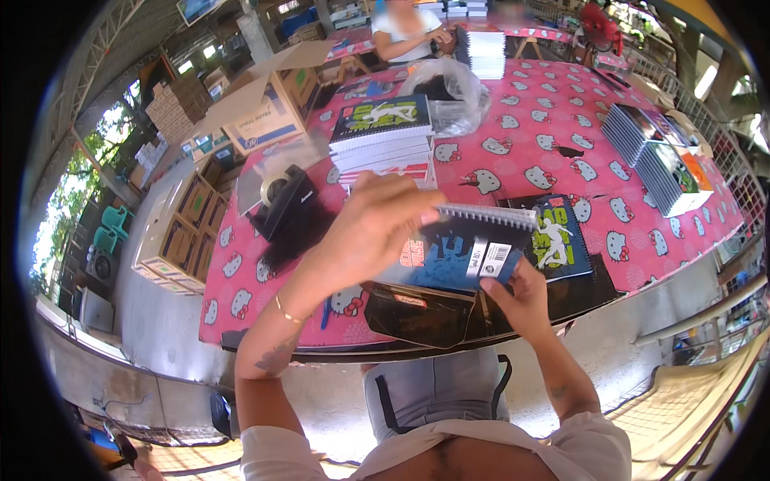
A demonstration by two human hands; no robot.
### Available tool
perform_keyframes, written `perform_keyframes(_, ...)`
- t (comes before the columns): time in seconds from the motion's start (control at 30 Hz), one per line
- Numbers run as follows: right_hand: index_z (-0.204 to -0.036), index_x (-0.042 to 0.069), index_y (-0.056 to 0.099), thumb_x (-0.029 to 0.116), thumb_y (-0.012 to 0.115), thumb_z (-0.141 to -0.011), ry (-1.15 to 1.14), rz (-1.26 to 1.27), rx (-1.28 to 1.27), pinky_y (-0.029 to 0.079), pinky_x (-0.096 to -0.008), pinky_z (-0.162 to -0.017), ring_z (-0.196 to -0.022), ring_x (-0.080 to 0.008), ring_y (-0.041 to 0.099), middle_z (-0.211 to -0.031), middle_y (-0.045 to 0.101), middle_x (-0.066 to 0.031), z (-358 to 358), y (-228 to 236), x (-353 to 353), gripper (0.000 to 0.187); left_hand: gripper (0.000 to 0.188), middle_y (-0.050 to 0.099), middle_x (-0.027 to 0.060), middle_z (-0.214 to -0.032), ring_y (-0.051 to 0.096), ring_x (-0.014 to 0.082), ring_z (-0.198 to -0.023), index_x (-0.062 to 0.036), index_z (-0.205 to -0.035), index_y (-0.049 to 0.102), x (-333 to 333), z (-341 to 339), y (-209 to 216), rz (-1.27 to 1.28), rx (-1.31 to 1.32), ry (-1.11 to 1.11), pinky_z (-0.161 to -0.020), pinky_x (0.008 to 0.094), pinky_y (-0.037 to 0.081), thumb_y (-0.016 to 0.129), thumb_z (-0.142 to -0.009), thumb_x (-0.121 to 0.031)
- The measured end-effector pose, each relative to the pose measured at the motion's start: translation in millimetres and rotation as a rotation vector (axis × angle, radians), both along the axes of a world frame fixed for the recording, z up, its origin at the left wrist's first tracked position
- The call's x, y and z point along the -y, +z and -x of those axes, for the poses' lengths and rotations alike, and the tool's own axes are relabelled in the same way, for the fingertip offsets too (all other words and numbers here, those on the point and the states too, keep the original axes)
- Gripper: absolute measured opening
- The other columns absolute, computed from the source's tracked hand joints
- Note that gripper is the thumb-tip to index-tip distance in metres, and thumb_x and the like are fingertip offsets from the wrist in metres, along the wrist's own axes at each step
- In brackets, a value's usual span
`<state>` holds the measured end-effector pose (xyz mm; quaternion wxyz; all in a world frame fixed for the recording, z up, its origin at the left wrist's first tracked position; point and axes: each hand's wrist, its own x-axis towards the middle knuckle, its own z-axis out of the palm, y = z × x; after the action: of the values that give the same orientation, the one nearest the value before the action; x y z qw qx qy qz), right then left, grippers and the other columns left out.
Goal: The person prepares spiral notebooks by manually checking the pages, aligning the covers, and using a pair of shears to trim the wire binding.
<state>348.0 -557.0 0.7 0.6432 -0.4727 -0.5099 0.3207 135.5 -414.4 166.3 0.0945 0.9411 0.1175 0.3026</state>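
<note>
Clock is centring on the one held notebook (457, 260). At 9, cartons (180, 228) are standing piled on the floor, exact count unclear. At 10, one open carton (269, 124) is standing with flaps raised, its contents not showing. Just past 9, one black tape dispenser (295, 207) is holding one roll. At 11, one stack of spiral notebooks (381, 152) is sitting. The left hand (381, 216) is pinching the held notebook's spiral edge. Toward 7, one dark flat object (417, 317), kind unclear, is lying near the table's front edge, leaving little room. At 12, one clear plastic bag (464, 108) is bulging around something dark. The right hand (521, 301) is grasping the lower right corner, thumb on the cover. At 1, pink tablecloth (525, 144) is lying mostly bare, giving the widest opening. At 3, one green-figured notebook (555, 240) is lying flat. At 2, two adjoining notebook stacks (642, 156) are standing near the right edge.
</note>
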Motion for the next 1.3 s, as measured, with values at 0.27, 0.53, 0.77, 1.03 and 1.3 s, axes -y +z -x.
perform_keyframes(0.27, -0.119, -0.002, 0.065, 0.002, 0.077, -0.089, -0.117, 0.049, 0.087, 0.054, -0.026, -0.079, -0.084, -0.0116, 0.068, -0.096, 0.074, -0.0061, 22, -14, 15, 0.033, 0.032, 0.061, 0.0034, -0.085, 0.058, 0.0234, -0.079, -0.0089, -0.113, 0.07, 29, 15, -1, -0.153, -0.016, 0.008, -0.079, 0.0363, 0.038, 0.073, -0.082, -0.006)
perform_keyframes(0.53, -0.146, -0.003, 0.044, 0.003, 0.074, -0.09, 0.043, 0.036, 0.175, 0.042, -0.0337, -0.109, -0.123, -0.0211, 0.056, -0.133, 0.058, -0.015, 44, -24, 4, 0.064, 0.047, 0.066, 0.0076, -0.113, 0.061, 0.024, -0.103, -0.0104, -0.13, 0.065, 41, 50, -99, -0.338, -0.004, 0.282, -0.097, 0.0438, 0.039, 0.075, -0.087, -0.025)
perform_keyframes(0.77, -0.149, 0.001, 0.042, 0.009, 0.078, -0.088, -0.061, 0.053, 0.065, 0.047, -0.0347, -0.103, -0.115, -0.021, 0.061, -0.125, 0.062, -0.0113, 42, -51, -25, 0.071, 0.062, 0.05, 0.0256, -0.149, 0.04, 0.0333, -0.145, 0.0148, -0.141, 0.047, 59, 61, -208, 0.711, 0.638, 0.592, -0.122, 0.0416, 0.025, 0.042, -0.11, -0.039)
perform_keyframes(1.03, -0.15, 0.001, 0.041, 0.021, 0.082, -0.087, 0.108, -0.004, 0.001, 0.046, -0.0316, -0.1, -0.117, -0.0173, 0.055, -0.13, 0.056, -0.0099, -7, -28, -43, 0.077, 0.02, 0.058, 0.0144, -0.103, 0.063, 0.0382, -0.093, -0.0067, -0.108, 0.063, -108, 150, -228, -0.01, -0.129, 0.798, -0.081, 0.0493, 0.053, 0.068, -0.093, -0.018)
perform_keyframes(1.3, -0.131, 0.013, 0.066, 0.026, 0.078, -0.087, -0.151, -0.398, 0.957, 0.044, -0.0431, -0.098, -0.122, -0.0314, 0.052, -0.137, 0.053, -0.0128, 77, 80, -39, 0.047, 0.014, 0.058, 0.0156, -0.102, 0.064, 0.0378, -0.093, -0.0069, -0.108, 0.061, -84, 158, -232, -0.026, -0.151, 0.798, -0.079, 0.0468, 0.054, 0.064, -0.096, -0.016)
